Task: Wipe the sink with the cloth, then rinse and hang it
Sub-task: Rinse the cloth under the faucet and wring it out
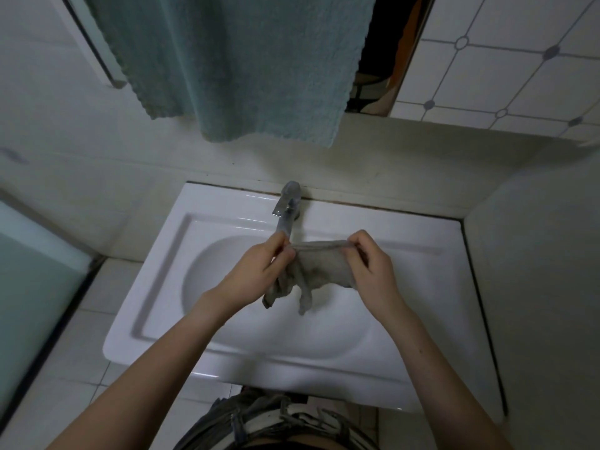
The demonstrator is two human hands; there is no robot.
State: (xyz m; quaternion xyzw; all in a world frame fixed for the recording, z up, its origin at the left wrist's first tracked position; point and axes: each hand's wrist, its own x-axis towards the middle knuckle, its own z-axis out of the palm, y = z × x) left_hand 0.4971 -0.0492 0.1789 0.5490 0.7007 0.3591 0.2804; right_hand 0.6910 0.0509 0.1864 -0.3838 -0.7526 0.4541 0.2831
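A small grey cloth (319, 269) hangs stretched between both hands over the bowl of the white sink (227, 216). My left hand (256, 271) pinches its left top corner, and my right hand (367, 264) pinches the right top corner. The cloth's lower part droops in wet-looking folds toward the basin. A chrome tap (287, 206) stands at the sink's back edge, its spout ending just behind my left fingers. I cannot tell whether water is running.
A large teal towel (243, 66) hangs on the wall above the sink. Tiled walls close in on the right (519, 76) and left. A frosted glass panel (32, 271) stands at the left. The floor is pale tile.
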